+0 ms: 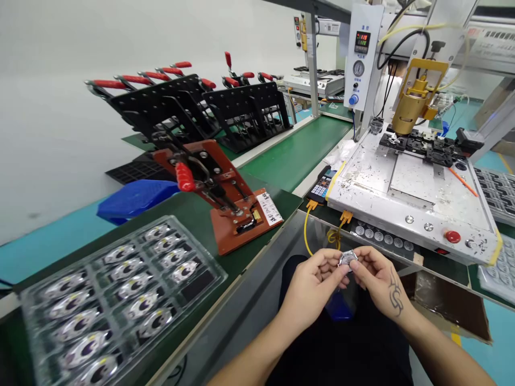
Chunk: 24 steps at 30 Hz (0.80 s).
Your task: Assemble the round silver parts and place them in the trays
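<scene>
Above my lap, I hold a small round part with a shiny silver rim (pixel 347 258) in both hands. My left hand (pixel 316 287) pinches its left side between thumb and fingers. The right edge is gripped by my right hand (pixel 377 281), whose thumb lies over the face of the part. Fingertips cover some of it, so its exact kind does not show. On the bench to the left lies a transparent plastic tray (pixel 222 273) with several shiny silver oval parts (pixel 141 304) in its pockets. Behind the tray stands a brown clamp fixture (pixel 229 244) with a red handle.
At right, a white bench machine (pixel 358 185) carries a brass-coloured press head (pixel 411 110) and a red button (pixel 453 236). Black clamp racks (pixel 245 115) stand behind a green conveyor belt (pixel 300 147). A yellow cable (pixel 306 230) hangs near my hands. A blue bin (pixel 134 199) sits beyond the tray.
</scene>
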Tool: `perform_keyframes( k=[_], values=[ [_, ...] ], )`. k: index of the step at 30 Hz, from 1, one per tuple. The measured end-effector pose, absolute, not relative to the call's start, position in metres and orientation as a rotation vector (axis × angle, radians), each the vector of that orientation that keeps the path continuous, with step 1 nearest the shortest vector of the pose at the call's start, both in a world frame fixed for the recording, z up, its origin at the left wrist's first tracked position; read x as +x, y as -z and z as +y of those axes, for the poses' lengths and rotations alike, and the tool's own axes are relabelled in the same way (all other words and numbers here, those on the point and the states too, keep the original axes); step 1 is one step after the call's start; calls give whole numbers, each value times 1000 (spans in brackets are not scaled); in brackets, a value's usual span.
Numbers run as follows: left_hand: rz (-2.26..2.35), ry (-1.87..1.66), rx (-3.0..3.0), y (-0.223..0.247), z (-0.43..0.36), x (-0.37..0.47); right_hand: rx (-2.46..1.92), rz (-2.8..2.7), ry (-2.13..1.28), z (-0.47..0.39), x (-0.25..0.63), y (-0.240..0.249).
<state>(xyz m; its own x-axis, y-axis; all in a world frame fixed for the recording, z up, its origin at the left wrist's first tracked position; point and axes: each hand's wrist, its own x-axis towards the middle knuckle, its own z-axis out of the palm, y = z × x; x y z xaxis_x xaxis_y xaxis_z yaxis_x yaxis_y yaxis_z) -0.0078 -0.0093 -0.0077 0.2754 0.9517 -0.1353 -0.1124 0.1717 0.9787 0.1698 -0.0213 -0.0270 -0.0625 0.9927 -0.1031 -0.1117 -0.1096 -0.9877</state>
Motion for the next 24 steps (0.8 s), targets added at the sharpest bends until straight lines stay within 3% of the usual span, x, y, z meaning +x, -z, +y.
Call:
perform_keyframes(
  k=[10,15,18,21,24],
  values=[
    [970,-960,1195,3,-11,-19,-1187,-1330,-1315,-18,171,21],
    [1040,-969,1211,7,-12,-20,-994,-1922,-915,-4,181,15],
    [1052,-970,1430,-14,-10,-34,-851,-2126,-627,8,182,4],
    [1097,-1193,1874,-58,8,-71,-801,-2145,-499,24,177,-7],
    [1169,-1688,2261,-100,40,-121,-835,-2094,-511,40,170,-17]
  ],
)
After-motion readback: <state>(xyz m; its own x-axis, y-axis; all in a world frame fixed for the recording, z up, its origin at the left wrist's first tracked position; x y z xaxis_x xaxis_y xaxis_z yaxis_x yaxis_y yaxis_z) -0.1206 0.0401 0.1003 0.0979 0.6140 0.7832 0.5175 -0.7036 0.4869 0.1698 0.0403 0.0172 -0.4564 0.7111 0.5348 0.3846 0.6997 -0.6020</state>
